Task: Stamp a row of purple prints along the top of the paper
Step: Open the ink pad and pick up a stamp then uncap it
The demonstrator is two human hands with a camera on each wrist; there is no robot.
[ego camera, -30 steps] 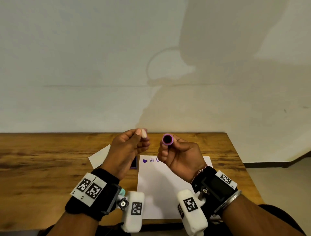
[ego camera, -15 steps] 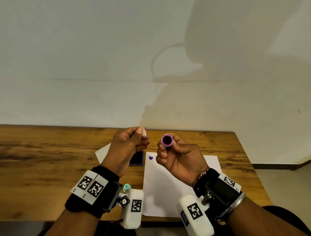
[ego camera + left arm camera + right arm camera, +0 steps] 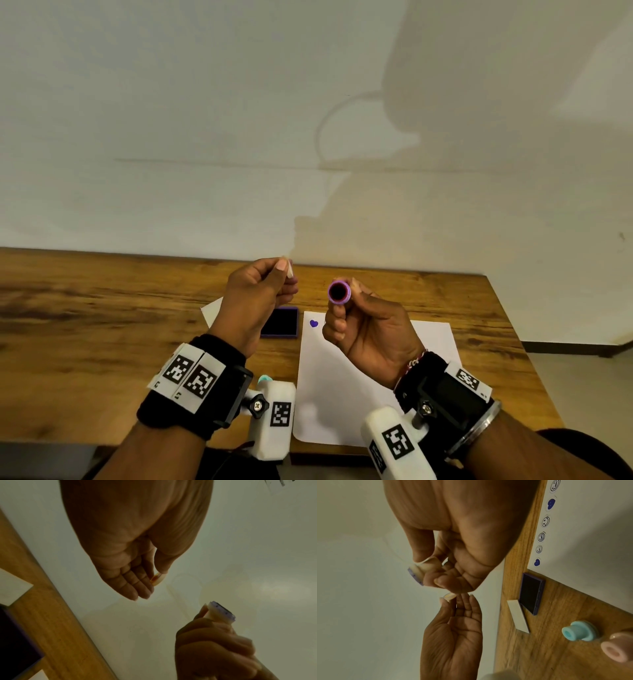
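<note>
Both hands are up off the counter (image 3: 102, 325) and hovering above the paper (image 3: 342, 394). The right hand (image 3: 373, 335) has its fingers curled round the purple-rimmed stamp (image 3: 339, 292), turned so its dark round end faces back at the person. The left hand (image 3: 255, 301) pinches a small pale disc (image 3: 449, 596) between thumb and forefinger, its other fingers lying straight and relaxed; it looks like a cap or a swappable stamp face, though which one I can't tell.

Against a second ago, very little shifts in the hands themselves: the same grips, the same gap between stamp and disc. What moves is the view, and the paper now sits more to the right under the right hand.

The row is well under way. The right wrist view shows six prints along the paper's top edge, among them a purple heart (image 3: 536, 562) nearest the ink pad (image 3: 280, 322) and a second heart further along. The pad lies open just beside the paper's top left corner.

My read: this is a pause to service the stamp, so no print lands until the stamp comes back down to the pad or the paper.
</note>
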